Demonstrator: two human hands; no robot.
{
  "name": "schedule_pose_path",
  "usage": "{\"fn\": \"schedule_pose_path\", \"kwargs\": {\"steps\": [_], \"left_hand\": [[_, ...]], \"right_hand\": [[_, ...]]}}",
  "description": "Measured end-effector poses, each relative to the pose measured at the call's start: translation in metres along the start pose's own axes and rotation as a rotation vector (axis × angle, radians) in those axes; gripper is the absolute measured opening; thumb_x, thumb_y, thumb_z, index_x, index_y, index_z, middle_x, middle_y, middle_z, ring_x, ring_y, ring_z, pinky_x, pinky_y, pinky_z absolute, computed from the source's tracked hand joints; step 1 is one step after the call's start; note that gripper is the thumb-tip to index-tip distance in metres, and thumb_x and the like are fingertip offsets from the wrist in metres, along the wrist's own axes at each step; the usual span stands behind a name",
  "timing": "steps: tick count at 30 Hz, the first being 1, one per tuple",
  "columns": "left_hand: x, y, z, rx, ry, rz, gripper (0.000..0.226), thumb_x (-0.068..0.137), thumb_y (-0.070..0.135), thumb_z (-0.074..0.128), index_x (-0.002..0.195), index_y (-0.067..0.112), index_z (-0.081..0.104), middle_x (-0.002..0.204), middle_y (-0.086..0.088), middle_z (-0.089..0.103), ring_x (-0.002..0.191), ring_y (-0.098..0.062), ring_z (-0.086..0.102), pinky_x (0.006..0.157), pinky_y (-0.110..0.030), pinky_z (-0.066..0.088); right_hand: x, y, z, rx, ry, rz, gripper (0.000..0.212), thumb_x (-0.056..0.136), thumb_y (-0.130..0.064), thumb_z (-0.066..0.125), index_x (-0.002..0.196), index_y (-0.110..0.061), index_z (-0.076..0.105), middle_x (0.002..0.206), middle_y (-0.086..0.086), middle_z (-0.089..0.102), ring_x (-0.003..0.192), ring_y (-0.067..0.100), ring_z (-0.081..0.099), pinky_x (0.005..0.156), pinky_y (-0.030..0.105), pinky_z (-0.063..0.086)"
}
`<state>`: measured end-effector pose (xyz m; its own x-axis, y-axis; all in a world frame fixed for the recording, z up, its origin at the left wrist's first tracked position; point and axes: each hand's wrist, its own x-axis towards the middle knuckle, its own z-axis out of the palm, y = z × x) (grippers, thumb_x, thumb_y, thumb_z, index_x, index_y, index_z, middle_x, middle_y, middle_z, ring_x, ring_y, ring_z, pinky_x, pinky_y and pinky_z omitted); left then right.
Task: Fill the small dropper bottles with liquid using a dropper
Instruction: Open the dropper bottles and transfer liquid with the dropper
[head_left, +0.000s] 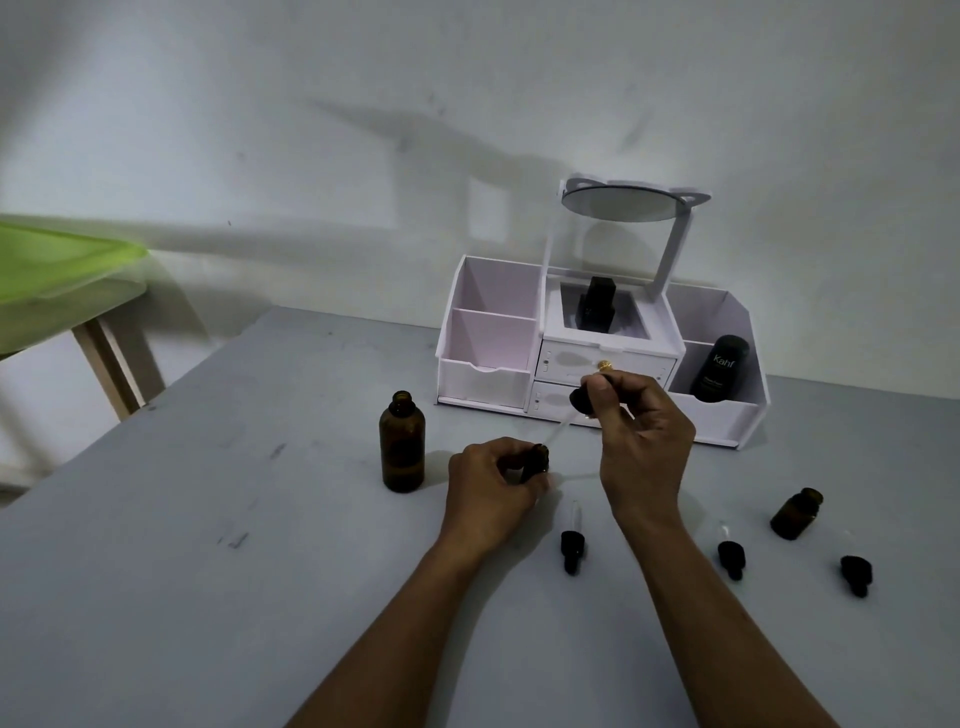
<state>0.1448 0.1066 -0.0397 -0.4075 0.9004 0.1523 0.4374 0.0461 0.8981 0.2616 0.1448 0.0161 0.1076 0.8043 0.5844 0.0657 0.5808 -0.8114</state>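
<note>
The left hand is closed round a small bottle on the table, tilting it a little to the right. The right hand pinches the bulb of a dropper, its glass tip angled down at that bottle's mouth. Filling looks under way on this one. A second small bottle stands open at the right, apparently still to do; its fill level is too dark to tell. Three dropper caps lie near the hands, none fitted yet. The large bottle, open, stands just left of the left hand
</note>
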Motion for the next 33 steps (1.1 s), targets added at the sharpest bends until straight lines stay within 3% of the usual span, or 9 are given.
{"fn": "schedule_pose_path", "kwargs": {"steps": [6,11,14,16,19,24,27,29,33], "left_hand": [[0.000,-0.001,0.000,0.003,0.002,0.012,0.034,0.080,0.024,0.077,0.113,0.022,0.070,0.113,0.007,0.069,0.092,-0.003,0.059,0.086,-0.011,0.041],[0.000,-0.002,-0.002,0.007,-0.004,0.044,0.031,0.080,0.024,0.077,0.110,0.023,0.071,0.105,0.015,0.066,0.087,0.002,0.056,0.071,0.005,0.037],[-0.006,-0.002,-0.004,0.018,-0.015,0.040,0.044,0.079,0.026,0.077,0.121,0.023,0.065,0.117,0.015,0.063,0.100,0.001,0.055,0.091,-0.009,0.041],[-0.012,0.000,-0.007,0.008,-0.045,-0.001,0.057,0.080,0.029,0.076,0.133,0.023,0.055,0.131,0.009,0.058,0.113,-0.002,0.051,0.094,-0.014,0.036],[-0.027,-0.001,-0.019,-0.048,-0.061,-0.026,0.061,0.080,0.029,0.076,0.136,0.026,0.051,0.137,0.009,0.054,0.117,-0.001,0.048,0.095,-0.013,0.035],[-0.069,-0.016,-0.058,-0.059,-0.037,-0.054,0.050,0.078,0.031,0.077,0.126,0.028,0.060,0.123,0.017,0.061,0.109,0.001,0.057,0.097,-0.014,0.043],[-0.081,-0.031,-0.091,-0.134,0.109,-0.109,0.040,0.072,0.024,0.084,0.109,0.028,0.069,0.105,0.016,0.069,0.093,0.007,0.064,0.089,-0.016,0.051],[-0.079,-0.038,-0.111,-0.221,0.257,-0.137,0.034,0.071,0.019,0.084,0.098,0.032,0.069,0.095,0.014,0.071,0.084,0.010,0.064,0.076,-0.007,0.050],[-0.064,-0.046,-0.129,-0.275,0.391,-0.132,0.041,0.070,0.021,0.084,0.105,0.031,0.065,0.097,0.012,0.068,0.089,0.004,0.063,0.069,-0.004,0.046]], "right_hand": [[-0.002,-0.004,0.002,0.012,-0.024,-0.013,0.010,0.091,-0.006,0.068,0.096,-0.015,0.068,0.086,-0.015,0.068,0.081,-0.012,0.067,0.075,0.005,0.050],[0.004,-0.007,-0.003,0.071,-0.020,-0.009,0.011,0.092,-0.009,0.068,0.102,-0.013,0.069,0.090,-0.004,0.073,0.083,0.005,0.073,0.079,0.018,0.058],[0.008,-0.017,-0.008,0.126,0.021,-0.009,0.010,0.091,-0.014,0.069,0.100,-0.017,0.071,0.085,-0.010,0.075,0.083,0.009,0.074,0.080,0.024,0.060],[0.010,-0.025,-0.010,0.184,0.055,0.020,0.010,0.085,-0.030,0.072,0.094,-0.033,0.072,0.087,-0.012,0.076,0.088,0.011,0.074,0.085,0.033,0.061],[0.011,-0.040,-0.004,0.300,0.051,0.074,0.020,0.074,-0.050,0.075,0.091,-0.039,0.074,0.099,-0.001,0.075,0.099,0.023,0.073,0.091,0.046,0.058],[0.010,-0.066,0.028,0.341,-0.084,0.073,0.013,0.089,-0.013,0.070,0.098,-0.022,0.071,0.094,-0.001,0.076,0.095,0.021,0.074,0.091,0.046,0.059],[0.010,-0.082,0.046,0.398,-0.145,0.055,0.012,0.089,-0.009,0.069,0.095,-0.019,0.071,0.088,-0.003,0.077,0.088,0.020,0.075,0.089,0.043,0.059],[0.010,-0.088,0.057,0.412,-0.170,0.040,0.013,0.089,-0.008,0.070,0.095,-0.019,0.071,0.086,-0.004,0.077,0.087,0.021,0.075,0.087,0.043,0.059],[0.009,-0.087,0.071,0.391,-0.221,0.034,0.014,0.089,-0.008,0.070,0.095,-0.020,0.072,0.087,-0.001,0.077,0.088,0.023,0.076,0.089,0.045,0.059]]}}
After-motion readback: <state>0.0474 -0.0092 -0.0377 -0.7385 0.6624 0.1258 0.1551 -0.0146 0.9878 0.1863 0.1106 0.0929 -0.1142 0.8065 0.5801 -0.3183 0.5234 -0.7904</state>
